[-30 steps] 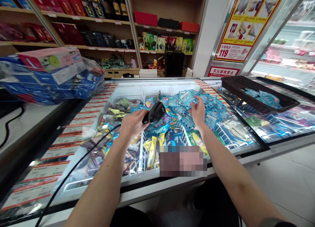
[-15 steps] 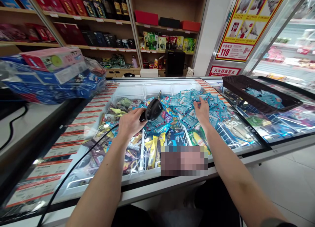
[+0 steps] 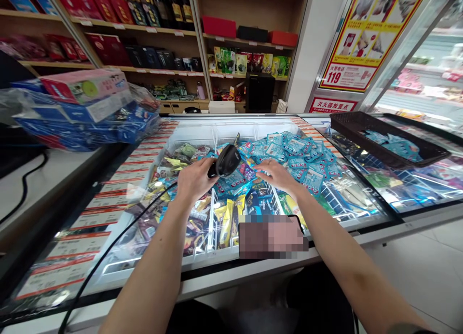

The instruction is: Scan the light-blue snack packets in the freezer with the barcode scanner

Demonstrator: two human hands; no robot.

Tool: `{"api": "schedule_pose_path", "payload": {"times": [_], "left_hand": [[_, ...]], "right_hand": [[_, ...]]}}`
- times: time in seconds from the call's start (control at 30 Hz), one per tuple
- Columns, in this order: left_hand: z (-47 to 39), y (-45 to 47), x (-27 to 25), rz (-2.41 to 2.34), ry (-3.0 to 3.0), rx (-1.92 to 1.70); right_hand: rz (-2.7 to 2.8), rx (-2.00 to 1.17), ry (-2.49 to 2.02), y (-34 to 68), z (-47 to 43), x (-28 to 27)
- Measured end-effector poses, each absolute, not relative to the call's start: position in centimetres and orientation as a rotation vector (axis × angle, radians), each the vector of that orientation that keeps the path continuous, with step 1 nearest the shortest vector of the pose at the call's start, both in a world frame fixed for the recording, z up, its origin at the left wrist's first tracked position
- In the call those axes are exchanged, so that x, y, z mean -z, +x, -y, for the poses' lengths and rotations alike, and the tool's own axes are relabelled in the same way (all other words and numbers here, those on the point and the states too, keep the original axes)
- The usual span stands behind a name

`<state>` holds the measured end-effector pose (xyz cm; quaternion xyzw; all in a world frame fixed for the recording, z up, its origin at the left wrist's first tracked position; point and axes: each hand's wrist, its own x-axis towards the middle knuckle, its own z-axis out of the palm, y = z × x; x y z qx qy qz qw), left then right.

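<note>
My left hand [image 3: 195,180] is wrapped around the handle of a black barcode scanner [image 3: 228,161], whose head points right over the freezer's glass top. My right hand [image 3: 277,173] hovers just right of the scanner, fingers stretched leftward and a little apart, with nothing visible in them. Flat blue packets [image 3: 298,146] lie in a loose heap on the glass beyond and to the right of that hand. Under the scanner head are more blue packets [image 3: 231,182], partly hidden by it. A black cable [image 3: 119,237] trails from the scanner's handle toward the lower left.
Wrapped ice creams [image 3: 226,223] show in white wire baskets under the glass. A phone-shaped item [image 3: 273,237], its face blurred out, lies at the near edge. At right stands a dark brown basket [image 3: 427,158] with blue packets; plastic-wrapped boxes [image 3: 87,112] are piled at left.
My right hand has moved left and nearer, from the blue packet heap toward the scanner, and its fingers have straightened. The left hand keeps its hold on the scanner. The view has shifted slightly.
</note>
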<state>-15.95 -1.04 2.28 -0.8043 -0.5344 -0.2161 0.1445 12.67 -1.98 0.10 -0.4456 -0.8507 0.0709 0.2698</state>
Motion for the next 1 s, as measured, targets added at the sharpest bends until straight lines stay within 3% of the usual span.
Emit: {"api": "schedule_pose_path", "payload": {"times": [0.2, 0.47, 0.63, 1.0], "left_hand": [[0.9, -16.0, -2.0, 1.455, -2.335, 0.582], [0.7, -16.0, -1.7, 1.398, -2.336, 0.613], [0.6, -15.9, -1.7, 1.399, -2.343, 0.617], [1.0, -15.3, -1.8, 1.384, -2.420, 0.620]], "right_hand": [[2.585, -0.219, -0.943, 11.7, 2.4, -0.2], [2.191, -0.167, -1.320, 12.5, 1.5, 0.9], [2.242, -0.050, -1.395, 12.0, 1.4, 1.1], [1.778, -0.250, -1.530, 13.3, 0.6, 1.2]]}}
